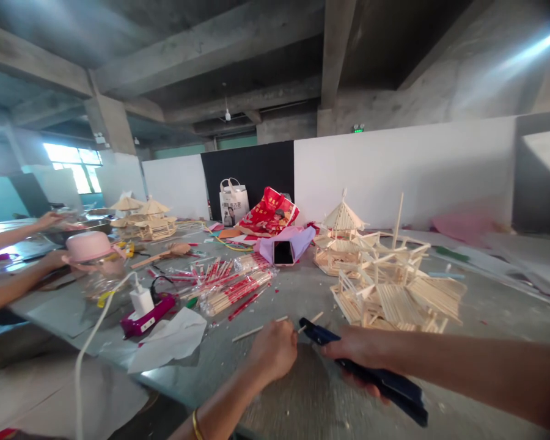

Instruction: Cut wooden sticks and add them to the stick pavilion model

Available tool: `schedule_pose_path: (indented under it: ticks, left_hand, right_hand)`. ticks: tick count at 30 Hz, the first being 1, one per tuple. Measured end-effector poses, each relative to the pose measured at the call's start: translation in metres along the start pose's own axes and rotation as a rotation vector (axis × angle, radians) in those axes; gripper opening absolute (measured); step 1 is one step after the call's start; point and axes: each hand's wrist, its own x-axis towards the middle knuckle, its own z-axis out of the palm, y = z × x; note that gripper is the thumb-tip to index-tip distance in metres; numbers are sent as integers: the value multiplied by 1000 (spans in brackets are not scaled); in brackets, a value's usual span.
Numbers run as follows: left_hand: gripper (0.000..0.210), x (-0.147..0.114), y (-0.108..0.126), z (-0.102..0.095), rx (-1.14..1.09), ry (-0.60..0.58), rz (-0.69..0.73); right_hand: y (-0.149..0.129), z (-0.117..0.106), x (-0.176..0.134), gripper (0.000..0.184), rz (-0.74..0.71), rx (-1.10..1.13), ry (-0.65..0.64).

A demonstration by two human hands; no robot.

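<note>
My left hand (275,349) is closed in a pinch on a thin wooden stick (300,329), whose end reaches the jaws of a dark blue hand cutter (380,379). My right hand (360,351) is wrapped round the cutter's handles. Past the jaws pokes a short piece of pale wood (319,317); whether it is joined to the held stick I cannot tell. Behind my left hand a longer pale stick (252,332) runs along the tabletop. Just beyond my right hand stands a partly built pavilion model (394,293) of wooden sticks. A roofed pavilion model (341,235) is behind it.
Several wrapped chopsticks (238,284) lie mid-table. A phone (283,252) rests on purple paper by a red bag (270,214). To the left are a purple power strip (149,316) with a white cable, white paper (174,342), a pink-lidded jar (89,247) and another person's arms (22,284).
</note>
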Motion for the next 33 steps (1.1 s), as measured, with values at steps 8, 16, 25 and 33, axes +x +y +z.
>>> schedule_pose_path:
  ticks: [8,16,25,33]
  left_hand:
    - [23,11,-7,-3,-329,-276,-150]
    - [24,17,-9,-9,-463,-501,-164]
    - [23,-3,11,3,41,-124,-22]
    - [27,-7,16,4,298,19,103]
  right_hand:
    - [4,-2,-7,29,-51,2,23]
    - [12,0,-5,31,-116,-78,134]
    - [14,1,1,34,-69,-59,84]
    - [10,-2,-1,34,65,64,-54]
